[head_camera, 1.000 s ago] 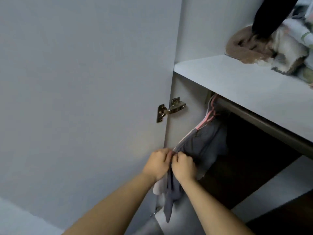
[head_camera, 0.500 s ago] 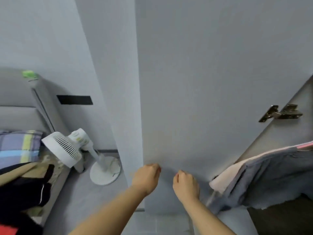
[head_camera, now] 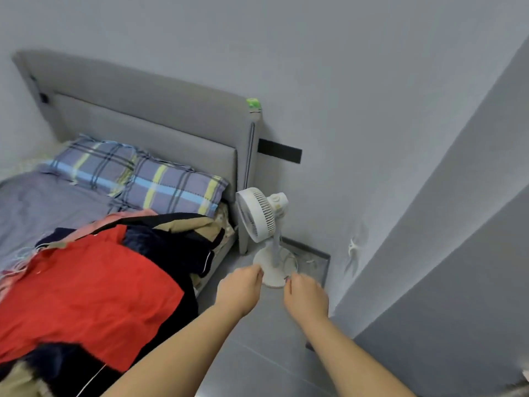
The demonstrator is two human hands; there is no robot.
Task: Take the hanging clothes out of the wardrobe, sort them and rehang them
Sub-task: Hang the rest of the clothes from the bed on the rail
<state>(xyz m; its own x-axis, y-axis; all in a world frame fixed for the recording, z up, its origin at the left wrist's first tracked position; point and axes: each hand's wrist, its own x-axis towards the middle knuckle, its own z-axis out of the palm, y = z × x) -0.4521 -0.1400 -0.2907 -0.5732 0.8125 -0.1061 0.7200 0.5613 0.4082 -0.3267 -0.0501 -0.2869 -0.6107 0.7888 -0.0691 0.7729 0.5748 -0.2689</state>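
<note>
Bed [head_camera: 43, 202] is seen at L, w/ the clothes pile [head_camera: 114, 282] heaped on its near side, right up to the edge by the floor [head_camera: 257, 353]. Pile lies to the L of both hands. Its long axis is judged to run along the bed, from the near-L corner of view twd the pillows [head_camera: 171, 190].

L hand [head_camera: 240, 290] is the nearer one, close to the pile's R edge but not touching. R hand [head_camera: 306, 296] is farther off, seen over bare floor in front of the fan [head_camera: 257, 219] base. A reach to the L, L hand first, is prob. what's needed to pick a garment for sorting.

Pile, top down:
- Red garment [head_camera: 94, 296]: biggest, spread on top, creased.
- Navy piece [head_camera: 160, 242]: behind it, white piping at the edge.
- Tan piece [head_camera: 189, 224]: at the far end.
- Pink bit [head_camera: 120, 219]: at the back.

Layers overlap, so lower items may be dragged when the top one is lifted.

Both hands are held apart, fingers curled under, w/ nothing seen in them.
</note>
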